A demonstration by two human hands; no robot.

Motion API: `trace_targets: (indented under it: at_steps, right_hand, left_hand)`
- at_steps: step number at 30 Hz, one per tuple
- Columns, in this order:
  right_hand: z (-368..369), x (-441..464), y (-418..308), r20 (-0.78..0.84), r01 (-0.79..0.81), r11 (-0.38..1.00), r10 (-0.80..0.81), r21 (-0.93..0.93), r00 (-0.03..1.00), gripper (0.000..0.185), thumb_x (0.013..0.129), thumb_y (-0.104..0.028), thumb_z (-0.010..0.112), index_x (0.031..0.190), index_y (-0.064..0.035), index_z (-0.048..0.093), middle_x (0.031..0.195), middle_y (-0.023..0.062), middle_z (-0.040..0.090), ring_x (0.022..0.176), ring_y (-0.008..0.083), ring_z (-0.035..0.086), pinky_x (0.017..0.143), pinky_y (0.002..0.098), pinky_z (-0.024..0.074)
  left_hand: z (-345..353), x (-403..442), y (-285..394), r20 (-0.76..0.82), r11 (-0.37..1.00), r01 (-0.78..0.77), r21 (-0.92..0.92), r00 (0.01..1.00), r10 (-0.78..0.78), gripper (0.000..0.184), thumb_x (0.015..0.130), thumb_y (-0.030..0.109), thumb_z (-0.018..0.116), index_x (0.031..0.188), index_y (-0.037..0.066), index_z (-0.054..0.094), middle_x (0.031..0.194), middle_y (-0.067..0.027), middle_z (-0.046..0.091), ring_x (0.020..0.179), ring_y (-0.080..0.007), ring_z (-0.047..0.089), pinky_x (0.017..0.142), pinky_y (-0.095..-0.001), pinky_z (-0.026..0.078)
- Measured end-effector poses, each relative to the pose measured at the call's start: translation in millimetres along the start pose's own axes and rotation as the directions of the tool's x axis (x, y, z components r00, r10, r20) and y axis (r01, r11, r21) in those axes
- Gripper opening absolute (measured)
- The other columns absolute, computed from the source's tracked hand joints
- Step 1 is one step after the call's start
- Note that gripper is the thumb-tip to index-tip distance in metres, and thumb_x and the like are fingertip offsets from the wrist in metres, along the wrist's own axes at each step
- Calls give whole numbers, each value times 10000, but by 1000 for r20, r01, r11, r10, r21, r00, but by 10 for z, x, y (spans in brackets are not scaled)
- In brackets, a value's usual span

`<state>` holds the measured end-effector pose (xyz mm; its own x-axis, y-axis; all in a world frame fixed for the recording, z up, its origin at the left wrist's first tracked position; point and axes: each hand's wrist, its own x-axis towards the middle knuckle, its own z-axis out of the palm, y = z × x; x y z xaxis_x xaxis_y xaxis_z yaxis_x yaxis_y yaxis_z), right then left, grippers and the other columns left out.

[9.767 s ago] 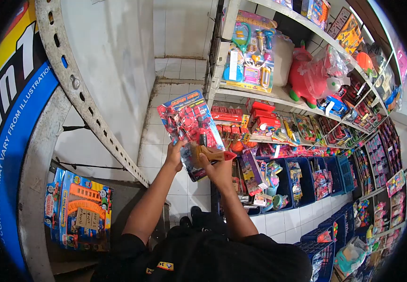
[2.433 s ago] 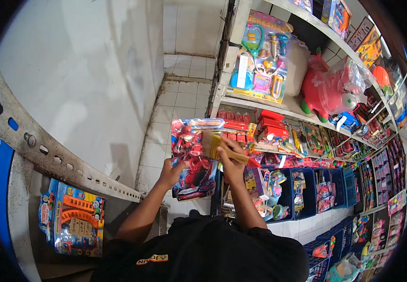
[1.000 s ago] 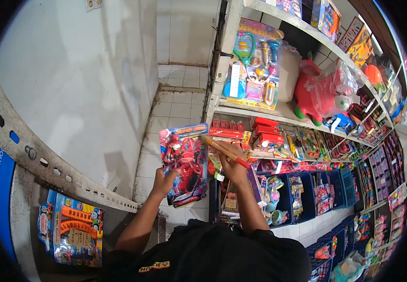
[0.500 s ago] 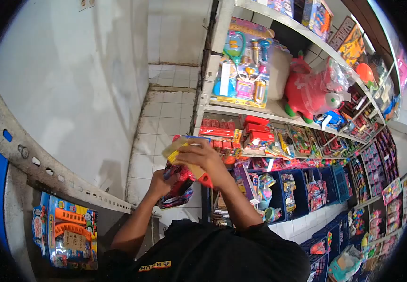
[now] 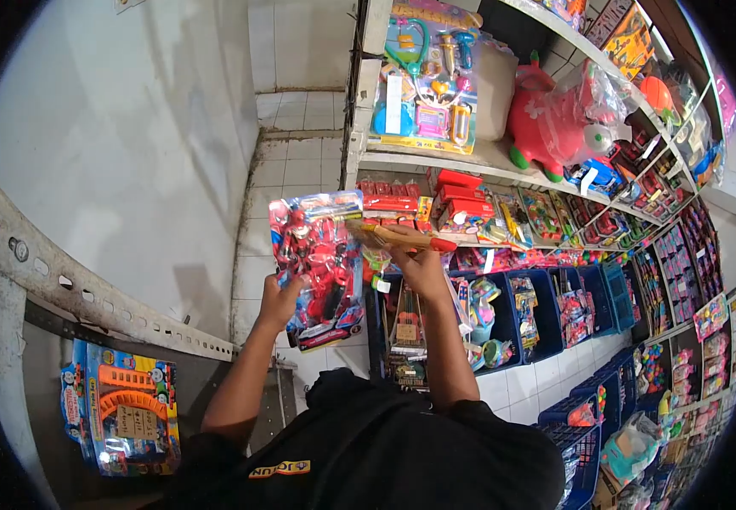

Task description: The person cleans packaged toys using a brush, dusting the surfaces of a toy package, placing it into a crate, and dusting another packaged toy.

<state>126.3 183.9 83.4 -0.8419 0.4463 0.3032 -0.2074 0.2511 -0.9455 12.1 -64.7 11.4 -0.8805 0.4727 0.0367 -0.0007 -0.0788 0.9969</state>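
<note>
My left hand (image 5: 278, 302) grips the lower left edge of a toy blister pack (image 5: 325, 263), thumb on its front. Red and pink toy parts show through clear plastic on a printed card, which faces me. In my right hand (image 5: 417, 265) is a paintbrush (image 5: 415, 239) with a wooden, red-tipped handle. Its bristle end points left, at the pack's upper right edge; I cannot tell whether it touches.
A metal shelf (image 5: 491, 159) on the right bears a toy doctor set (image 5: 427, 81) and a red ride-on animal (image 5: 542, 119). Blue baskets (image 5: 504, 340) of toys stand below. At lower left lies a train-track toy pack (image 5: 130, 408), beneath a perforated metal beam (image 5: 87, 293).
The pack has turned to show its front and lies more open to view. My right hand has moved right and down, and the paintbrush now lies nearly level beside the pack.
</note>
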Motion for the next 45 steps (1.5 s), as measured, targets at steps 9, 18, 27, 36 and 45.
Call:
trace_targets:
  at_steps: [9, 18, 27, 36, 45]
  right_hand:
    - [-38, -72, -273, 186, -187, 982, 189, -28, 964, 348, 874, -66, 675, 1209, 3, 615, 1123, 84, 670, 1000, 143, 613, 864, 309, 496]
    - [-100, -13, -85, 400, -15, 988, 77, -156, 913, 342, 861, -74, 655, 1197, -11, 631, 1038, 85, 699, 1000, 166, 636, 914, 319, 481]
    - [134, 12, -80, -2, -263, 965, 263, -11, 965, 265, 881, -62, 645, 1121, 49, 624, 965, 108, 685, 768, 137, 665, 518, 253, 523]
    - [543, -50, -140, 90, -2, 1000, 3, -14, 996, 291, 842, -30, 632, 1124, 32, 605, 1018, 90, 668, 907, 142, 633, 799, 300, 515]
    - [466, 65, 48, 42, -140, 990, 140, 0, 989, 283, 825, -43, 616, 1092, 50, 616, 1010, 130, 693, 912, 184, 667, 819, 324, 527]
  left_hand:
    - [-83, 39, -152, -87, 896, 139, -422, 977, -193, 372, 836, 256, 632, 1167, 93, 581, 1039, -33, 627, 934, -173, 602, 868, -369, 489]
    - [-140, 99, -202, -65, 846, 128, -517, 980, -187, 399, 856, 234, 602, 1223, 78, 580, 1147, -64, 644, 1040, -214, 632, 926, -404, 503]
    - [20, 51, -176, -149, 902, 107, -417, 971, -184, 280, 795, 337, 699, 943, 109, 629, 826, 37, 503, 770, -109, 441, 733, -299, 358]
    - [-52, 74, 23, -169, 777, 101, -621, 951, -259, 300, 840, 254, 646, 1081, 76, 616, 965, -28, 624, 917, -169, 614, 834, -361, 514]
    - [6, 96, -107, -258, 918, -3, -397, 960, -108, 165, 833, 264, 688, 834, 119, 609, 779, 51, 479, 709, -78, 403, 667, -274, 330]
